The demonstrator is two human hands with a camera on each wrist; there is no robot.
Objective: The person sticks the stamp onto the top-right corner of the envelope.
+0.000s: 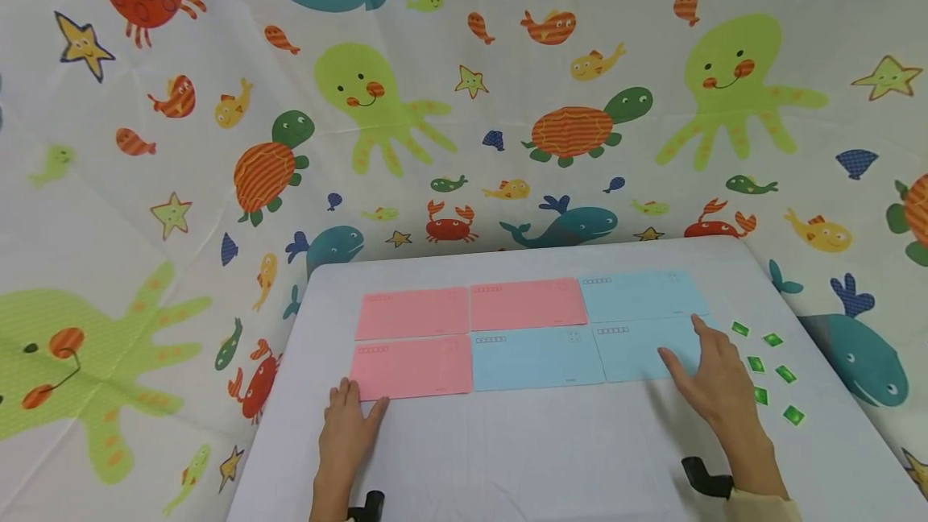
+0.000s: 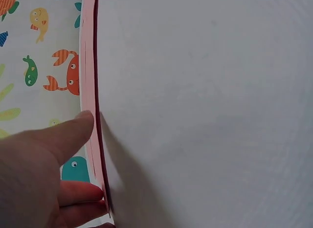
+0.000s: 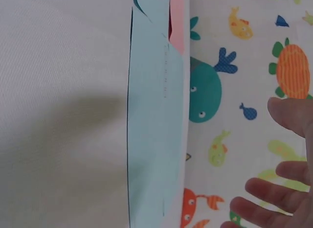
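Three pink envelopes and three blue envelopes lie side by side in two rows on a white table (image 1: 536, 457). At the lower left corner of the nearest pink envelope (image 1: 413, 367), my left hand (image 1: 342, 432) rests with its fingertips and thumb on the edge. The left wrist view shows that thumb on the pink envelope edge (image 2: 89, 57). My right hand (image 1: 718, 377) is held above the lower right blue envelope (image 1: 631, 353), fingers spread and holding nothing. In the right wrist view, its fingers (image 3: 264, 191) appear apart from the blue envelope (image 3: 154, 120).
Several small green squares (image 1: 786, 374) lie in two loose columns to the right of the blue envelopes. Behind and beside the table hangs a white cloth (image 1: 449, 31) printed with sea animals. A black strap piece (image 1: 706, 479) sits at the right wrist.
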